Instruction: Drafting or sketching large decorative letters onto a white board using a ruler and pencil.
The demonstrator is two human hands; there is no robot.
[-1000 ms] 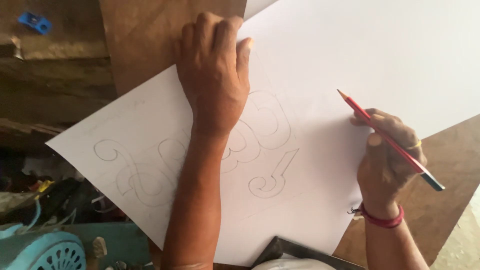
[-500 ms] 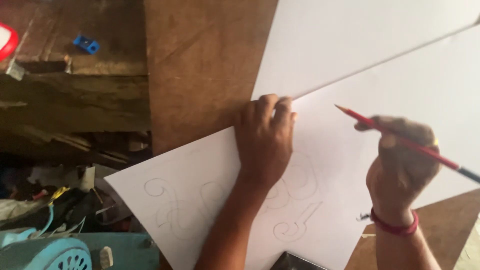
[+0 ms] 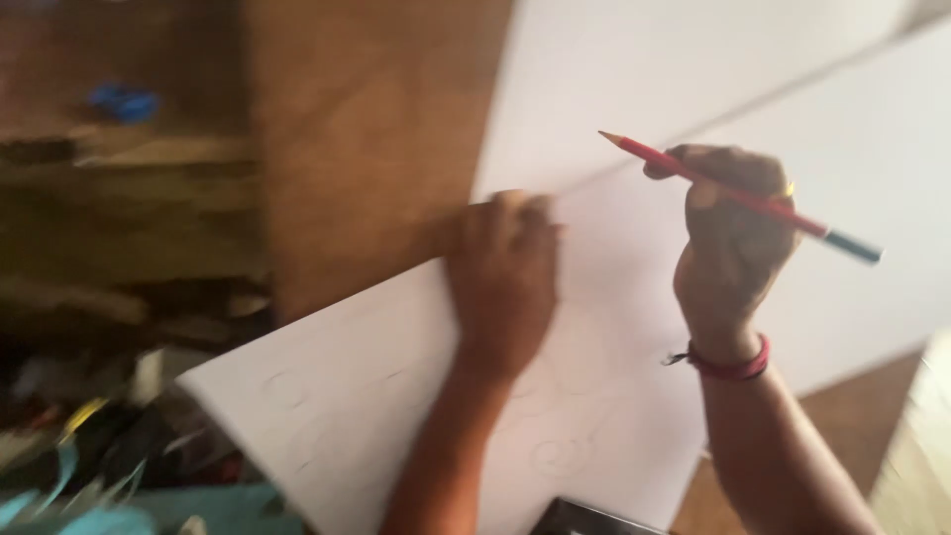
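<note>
My left hand (image 3: 505, 277) lies flat, palm down, on a large white sheet of paper (image 3: 367, 396) that bears faint pencilled curls. My right hand (image 3: 728, 243) is lifted off the sheet and grips a red pencil (image 3: 738, 196) with its sharpened tip pointing up and to the left. A red band circles my right wrist. The picture is blurred by motion.
A second white sheet (image 3: 693, 69) lies beyond the first one. Both rest on a brown wooden board (image 3: 367, 149). To the left are a lower wooden ledge with a small blue thing (image 3: 124, 102) and a cluttered heap with a light-blue object (image 3: 89, 515).
The view has swung so the sheets sit further right and lower. My left hand slid up to the sheet's upper edge. My right hand rose with the pencil.
</note>
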